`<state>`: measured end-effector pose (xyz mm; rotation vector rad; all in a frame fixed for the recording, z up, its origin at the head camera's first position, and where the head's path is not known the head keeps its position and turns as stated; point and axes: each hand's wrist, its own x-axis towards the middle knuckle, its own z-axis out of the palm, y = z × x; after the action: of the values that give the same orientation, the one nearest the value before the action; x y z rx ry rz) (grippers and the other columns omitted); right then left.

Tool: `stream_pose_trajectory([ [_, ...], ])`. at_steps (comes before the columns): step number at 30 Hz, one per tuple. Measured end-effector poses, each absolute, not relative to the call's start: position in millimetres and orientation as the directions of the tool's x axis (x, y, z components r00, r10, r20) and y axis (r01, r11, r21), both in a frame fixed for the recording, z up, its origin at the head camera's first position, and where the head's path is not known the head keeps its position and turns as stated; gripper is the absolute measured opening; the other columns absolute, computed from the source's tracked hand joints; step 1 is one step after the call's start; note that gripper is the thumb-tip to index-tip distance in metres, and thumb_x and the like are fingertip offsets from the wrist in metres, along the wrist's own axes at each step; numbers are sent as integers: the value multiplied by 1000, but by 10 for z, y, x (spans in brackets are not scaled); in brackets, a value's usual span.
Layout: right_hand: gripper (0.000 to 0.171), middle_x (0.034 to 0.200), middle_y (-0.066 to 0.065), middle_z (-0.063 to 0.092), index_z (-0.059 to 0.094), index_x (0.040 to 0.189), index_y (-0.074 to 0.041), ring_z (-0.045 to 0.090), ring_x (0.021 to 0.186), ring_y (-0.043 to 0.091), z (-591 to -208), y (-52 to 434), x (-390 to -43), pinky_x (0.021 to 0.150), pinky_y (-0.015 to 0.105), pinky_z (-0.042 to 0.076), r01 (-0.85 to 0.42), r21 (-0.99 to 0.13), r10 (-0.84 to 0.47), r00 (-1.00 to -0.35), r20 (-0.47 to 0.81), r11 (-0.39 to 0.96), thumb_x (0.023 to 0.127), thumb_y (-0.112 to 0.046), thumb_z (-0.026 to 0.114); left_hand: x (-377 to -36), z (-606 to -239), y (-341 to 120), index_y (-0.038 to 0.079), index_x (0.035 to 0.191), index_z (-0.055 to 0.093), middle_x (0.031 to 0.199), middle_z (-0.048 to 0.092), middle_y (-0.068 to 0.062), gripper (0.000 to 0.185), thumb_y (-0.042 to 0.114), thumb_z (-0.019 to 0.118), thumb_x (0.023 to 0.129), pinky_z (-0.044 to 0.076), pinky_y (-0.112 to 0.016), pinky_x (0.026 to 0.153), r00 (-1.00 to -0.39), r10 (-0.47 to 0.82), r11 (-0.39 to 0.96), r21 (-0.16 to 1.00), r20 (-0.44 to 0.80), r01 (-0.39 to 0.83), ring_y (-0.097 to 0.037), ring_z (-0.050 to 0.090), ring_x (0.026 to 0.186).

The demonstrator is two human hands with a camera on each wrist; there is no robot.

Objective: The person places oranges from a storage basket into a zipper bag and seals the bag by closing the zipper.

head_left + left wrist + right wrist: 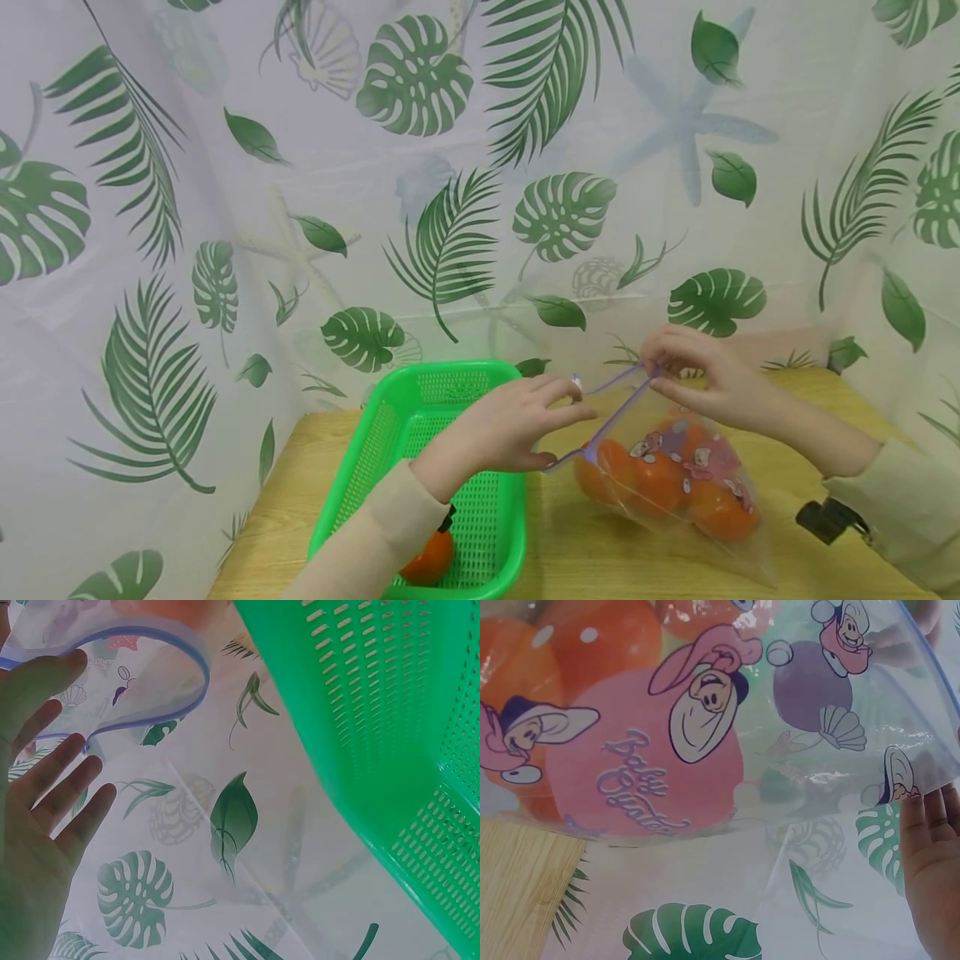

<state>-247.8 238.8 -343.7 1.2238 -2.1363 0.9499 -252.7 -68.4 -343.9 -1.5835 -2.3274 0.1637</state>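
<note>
One leaf-printed curtain (pixel 450 167) is hung along the far side and both flanks of one wooden surface (pixel 570 550). One green basket (pixel 390 450) is set on the left part of the surface, and one orange fruit (pixel 429 560) is seen at its near end, partly hidden by the left sleeve. One clear zip bag (pixel 675 475), printed with pink cartoon figures, is lain on the right part of the surface just beside the basket; about four orange fruits can be counted inside it, though the exact number cannot be told.

Two hands are raised over the bag's mouth. The purple zip strip (pixel 615 400) is pinched at its right end by the right hand (pixel 712 375), fingers curled round it. The near left end of the mouth is pinched under the thumb of the left hand (pixel 510 425), while its other fingers are stretched out and lightly spread.

In the left wrist view the spread fingers (pixel 52 787) and the strip's open loop (pixel 150 675) are shown against the curtain, with the basket's slotted wall (pixel 375 712) alongside. Only in the right wrist view can the print (pixel 641 776) on the bag be made out.
</note>
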Motion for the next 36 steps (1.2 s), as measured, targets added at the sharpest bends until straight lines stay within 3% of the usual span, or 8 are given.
stream_pose_trajectory([
  [8,37,109,-5,65,68,109,-5,60,98,-1,-3388,2400,-2486,84,11,53,-877,-347,-520,-477,709,331,82,21,71,-2504,-3426,-803,26,147,60,142,59,2,67,40,87,87,53,-28,105,-351,914,399,-289,206,870,-14,60,123],
  [16,39,112,-15,62,67,113,-7,60,99,-2,-3390,2417,-2481,85,12,53,-867,-382,-523,-498,692,320,84,19,70,-2492,-3472,-965,27,152,57,143,60,1,67,41,83,91,53,-32,107,-412,895,445,-296,170,845,-16,60,126],
  [25,46,108,-11,61,66,110,-11,59,98,1,-3416,2433,-2495,83,12,53,-888,-344,-536,-459,708,306,78,21,72,-2458,-3496,-1117,28,150,58,146,60,0,63,42,81,92,53,-35,110,-455,879,476,-296,140,828,-18,60,131],
  [36,44,101,0,66,68,109,-11,62,89,0,-3455,2485,-2493,80,12,53,-882,-311,-532,-464,708,355,77,18,78,-2394,-3583,-1327,25,145,62,140,63,-1,58,43,81,92,55,-35,108,-483,868,494,-294,117,818,-19,63,127],
])
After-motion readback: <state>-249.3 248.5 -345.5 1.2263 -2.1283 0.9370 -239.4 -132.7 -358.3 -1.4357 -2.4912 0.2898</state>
